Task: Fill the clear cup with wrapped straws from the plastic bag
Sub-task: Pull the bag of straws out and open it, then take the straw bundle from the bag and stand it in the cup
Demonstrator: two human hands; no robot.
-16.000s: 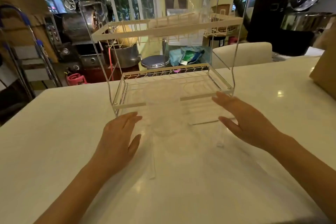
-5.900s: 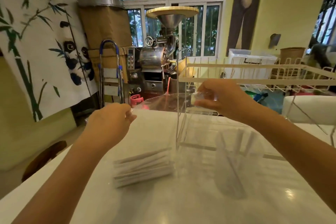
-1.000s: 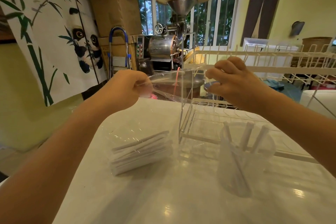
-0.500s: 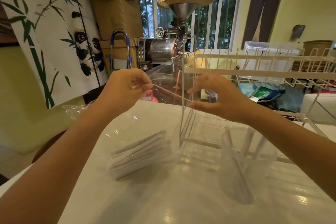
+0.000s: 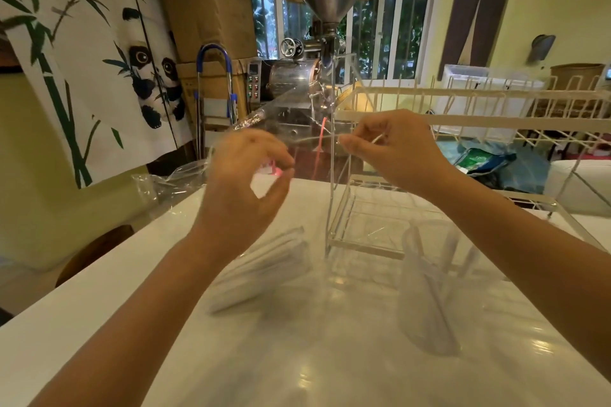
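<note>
Both hands are raised in the middle of the frame, above the white table (image 5: 99,324). The right hand (image 5: 396,152) pinches a thin fold of the clear plastic bag (image 5: 264,116), whose film stretches leftward across to the left hand (image 5: 244,182). That hand is blurred, thumb and forefinger curled close together; I cannot tell whether it actually grips the film or has let go. The wrapped straws (image 5: 261,271) lie as a flat bundle on the table at centre frame, directly beneath the left hand and seemingly inside the lower part of the bag. Their long axis runs from lower left up toward upper right. The clear cup (image 5: 433,291) stands upright at lower right, under the right forearm, with a few straws leaning in it and plenty of room left. A white wire rack (image 5: 463,112) stands behind it. The bundle is nearer the left hand, the cup nearer the right, so the likely move is to reach down through the bag's mouth, grasp across the bundle's short axis, then tip the straws upright over the cup.
</note>
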